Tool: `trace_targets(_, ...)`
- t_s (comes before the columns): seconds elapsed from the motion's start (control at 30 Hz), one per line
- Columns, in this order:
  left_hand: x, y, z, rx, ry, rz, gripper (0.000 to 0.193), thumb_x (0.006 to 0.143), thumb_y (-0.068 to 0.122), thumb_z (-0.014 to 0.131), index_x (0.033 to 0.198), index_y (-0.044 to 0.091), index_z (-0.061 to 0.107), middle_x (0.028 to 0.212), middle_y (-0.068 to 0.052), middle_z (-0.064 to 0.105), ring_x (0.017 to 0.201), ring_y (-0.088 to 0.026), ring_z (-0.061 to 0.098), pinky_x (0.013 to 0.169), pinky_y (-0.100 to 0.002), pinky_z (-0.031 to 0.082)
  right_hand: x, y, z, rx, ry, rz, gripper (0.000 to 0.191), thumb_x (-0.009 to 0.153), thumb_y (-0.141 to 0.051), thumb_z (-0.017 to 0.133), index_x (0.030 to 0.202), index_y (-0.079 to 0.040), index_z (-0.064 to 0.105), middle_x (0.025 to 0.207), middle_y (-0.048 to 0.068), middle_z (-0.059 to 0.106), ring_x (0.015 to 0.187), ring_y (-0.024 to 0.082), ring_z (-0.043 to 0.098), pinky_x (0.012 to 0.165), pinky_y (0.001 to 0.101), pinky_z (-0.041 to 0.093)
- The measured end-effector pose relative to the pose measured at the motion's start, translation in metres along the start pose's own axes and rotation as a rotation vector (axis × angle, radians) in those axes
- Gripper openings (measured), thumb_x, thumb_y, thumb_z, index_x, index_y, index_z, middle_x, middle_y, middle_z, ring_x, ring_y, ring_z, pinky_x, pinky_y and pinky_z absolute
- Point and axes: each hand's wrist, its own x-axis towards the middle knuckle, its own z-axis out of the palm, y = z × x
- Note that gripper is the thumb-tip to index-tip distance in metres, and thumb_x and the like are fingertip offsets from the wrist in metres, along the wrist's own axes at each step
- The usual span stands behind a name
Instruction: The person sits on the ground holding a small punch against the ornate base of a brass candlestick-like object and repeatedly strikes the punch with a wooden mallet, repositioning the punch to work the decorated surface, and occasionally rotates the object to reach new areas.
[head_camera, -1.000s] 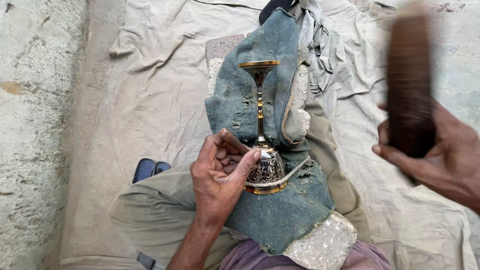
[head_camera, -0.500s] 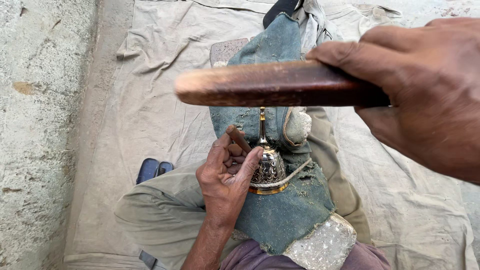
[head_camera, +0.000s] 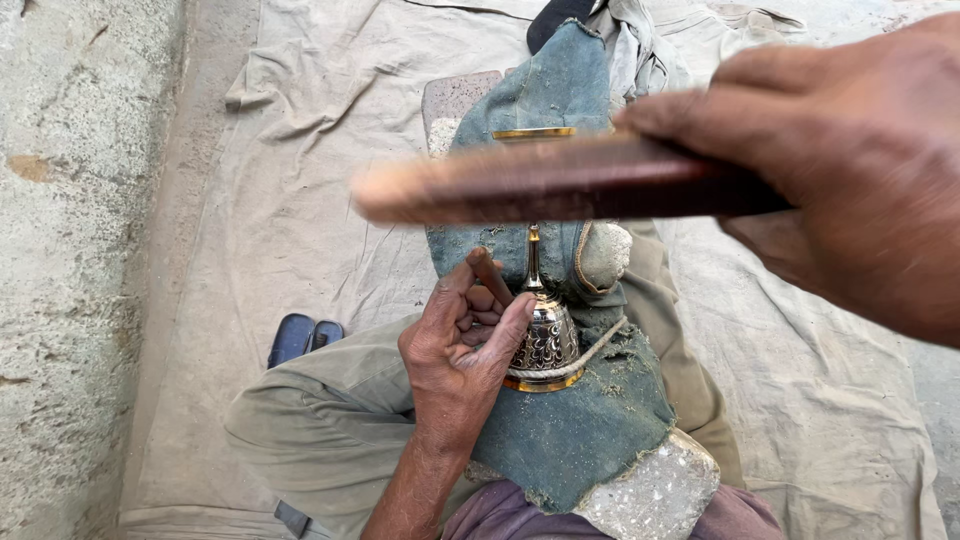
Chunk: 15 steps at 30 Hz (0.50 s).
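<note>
The left hand (head_camera: 460, 345) rests on the blue-green worn cloth (head_camera: 590, 430) that covers a long grey stone block (head_camera: 650, 495). Its fingers are curled in and its thumb presses against the engraved silver and gold metal goblet (head_camera: 545, 340), which lies on the cloth with its bell-shaped foot near the person and its thin stem going away from them. Between the curled fingers the hand pinches a small dark rod-shaped tool (head_camera: 490, 275), whose tip points towards the stem. The golden rim of the goblet shows just above the stick, at the far end of the cloth.

The right hand (head_camera: 850, 170) is high and very near to the camera, so it looks large and blurred. It is closed firmly around one end of a long dark brown wooden stick (head_camera: 560, 185), which lies across the view, above the goblet's stem and apart from it.

The person sits on a pale wrinkled canvas sheet (head_camera: 300, 200), with the leg in olive trousers (head_camera: 320, 420) folded under the block. A dark blue sandal (head_camera: 300, 340) lies beside the knee. A rough concrete floor (head_camera: 80, 270) is at the left.
</note>
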Motion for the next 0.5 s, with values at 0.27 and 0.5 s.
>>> trace_targets(0.27,0.003,0.004,-0.001,0.04,-0.007,0.018,0.045,0.09,0.004,0.081,0.132,-0.001,0.064,0.084,-0.002,0.069,0.074,-0.002,0.064,0.061,-0.015,0.058,-0.003,0.009,0.011,0.073,0.064,-0.028,0.054,0.082,-0.022,0.083,0.135,-0.023,0.072,0.103,0.005,0.077,0.071,0.02,0.075,0.067,0.0355,0.062)
trace_targets(0.5,0.002,0.003,-0.002,-0.019,-0.017,0.035,0.046,0.092,0.003,0.08,0.134,-0.001,0.063,0.086,-0.001,0.068,0.077,-0.001,0.064,0.065,-0.015,0.058,-0.001,0.008,0.017,0.292,0.101,0.025,0.05,0.083,-0.014,0.08,0.132,-0.017,0.073,0.097,0.006,0.076,0.073,0.018,0.075,0.067,0.0352,0.061)
